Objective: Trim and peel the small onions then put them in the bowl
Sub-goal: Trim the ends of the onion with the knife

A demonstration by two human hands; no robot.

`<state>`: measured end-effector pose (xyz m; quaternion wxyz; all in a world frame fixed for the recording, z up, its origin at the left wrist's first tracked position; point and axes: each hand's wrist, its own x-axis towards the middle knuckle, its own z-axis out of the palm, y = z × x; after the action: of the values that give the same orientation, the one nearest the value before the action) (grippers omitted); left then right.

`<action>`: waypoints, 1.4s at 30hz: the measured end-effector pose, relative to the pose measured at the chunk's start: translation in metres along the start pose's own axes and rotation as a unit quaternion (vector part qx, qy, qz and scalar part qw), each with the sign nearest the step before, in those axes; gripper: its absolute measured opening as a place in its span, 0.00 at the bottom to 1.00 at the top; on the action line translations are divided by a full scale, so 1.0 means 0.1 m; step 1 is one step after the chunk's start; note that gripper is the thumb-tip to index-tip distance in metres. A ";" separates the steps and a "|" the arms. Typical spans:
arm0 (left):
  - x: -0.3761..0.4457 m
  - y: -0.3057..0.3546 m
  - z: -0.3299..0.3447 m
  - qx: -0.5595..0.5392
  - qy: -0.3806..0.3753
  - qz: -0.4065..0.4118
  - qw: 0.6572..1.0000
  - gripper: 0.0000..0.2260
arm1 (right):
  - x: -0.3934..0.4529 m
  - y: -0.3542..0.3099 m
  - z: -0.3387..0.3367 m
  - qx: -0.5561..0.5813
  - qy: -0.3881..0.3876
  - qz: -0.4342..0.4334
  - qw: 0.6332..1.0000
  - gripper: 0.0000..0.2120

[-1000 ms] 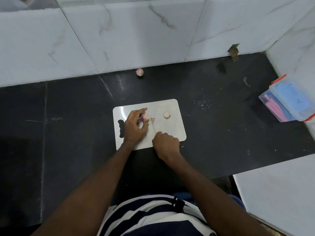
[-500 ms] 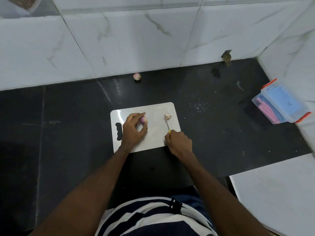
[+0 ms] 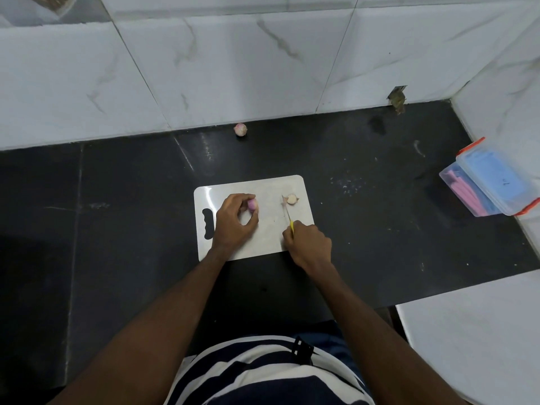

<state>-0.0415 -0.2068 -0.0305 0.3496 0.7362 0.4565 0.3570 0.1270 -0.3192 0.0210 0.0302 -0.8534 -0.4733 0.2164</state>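
Note:
A white cutting board lies on the black counter. My left hand rests on its left half, fingertips pinching a small pink onion. My right hand is at the board's near right corner, closed on a small knife with a yellow handle. The blade points away from me, its tip beside a cut onion piece near the board's far right edge. Another small onion sits by the wall, far behind the board. No bowl is in view.
A clear plastic box with orange clips stands at the right, against the side wall. White marble tiles close the back and right. A white surface lies lower right. Small scraps dot the counter right of the board.
My right hand with the knife has moved from beside the held onion to the right, up to the cut piece. My left hand stays on its onion. The camera shifted slightly.

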 end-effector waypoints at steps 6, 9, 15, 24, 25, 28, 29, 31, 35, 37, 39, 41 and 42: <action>0.04 -0.01 -0.01 0.038 -0.006 0.023 0.999 0.12 | 0.01 0.02 0.00 0.041 -0.014 0.007 0.999 0.25; 0.05 -0.01 -0.07 0.057 -0.015 0.024 0.998 0.12 | 0.00 0.00 -0.04 0.089 -0.022 0.020 0.996 0.40; 0.09 -0.10 -0.21 0.074 -0.026 -0.011 0.997 0.15 | 0.07 -0.02 -0.02 0.289 -0.022 0.051 0.956 0.48; 0.17 -0.14 -0.29 0.108 -0.055 -0.010 0.993 0.19 | 0.08 0.00 -0.16 0.424 -0.078 0.060 0.900 0.38; 0.18 -0.14 -0.30 0.109 -0.054 -0.012 0.992 0.18 | 0.09 0.01 -0.15 0.435 -0.086 0.065 0.894 0.37; 0.20 -0.15 -0.32 0.116 -0.062 -0.033 0.991 0.15 | 0.07 0.03 -0.17 0.471 -0.096 0.070 0.874 0.36; 0.21 -0.16 -0.33 0.121 -0.068 -0.037 0.990 0.14 | 0.05 0.04 -0.18 0.476 -0.093 0.067 0.872 0.35; 0.23 -0.19 -0.34 0.133 -0.083 -0.032 0.987 0.13 | 0.03 0.03 -0.19 0.479 -0.079 0.058 0.872 0.33; 0.28 -0.20 -0.36 0.139 -0.106 -0.031 0.984 0.14 | 0.06 0.02 -0.16 0.505 -0.080 0.059 0.857 0.31; 0.31 -0.19 -0.37 0.157 -0.112 -0.034 0.981 0.16 | 0.08 0.02 -0.14 0.520 -0.085 0.069 0.847 0.30; 0.34 -0.19 -0.38 0.169 -0.120 -0.042 0.978 0.18 | 0.11 0.02 -0.14 0.528 -0.086 0.081 0.841 0.26; 0.35 -0.18 -0.40 0.167 -0.124 -0.045 0.977 0.21 | 0.11 0.04 -0.14 0.526 -0.092 0.083 0.842 0.19; 0.36 -0.16 -0.40 0.165 -0.123 -0.049 0.977 0.22 | 0.11 0.05 -0.14 0.523 -0.094 0.080 0.843 0.17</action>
<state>-0.0705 -0.1609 -0.0169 0.2933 0.7990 0.4981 0.1659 0.1412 -0.3109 0.0291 0.4100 -0.7217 -0.2201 0.5124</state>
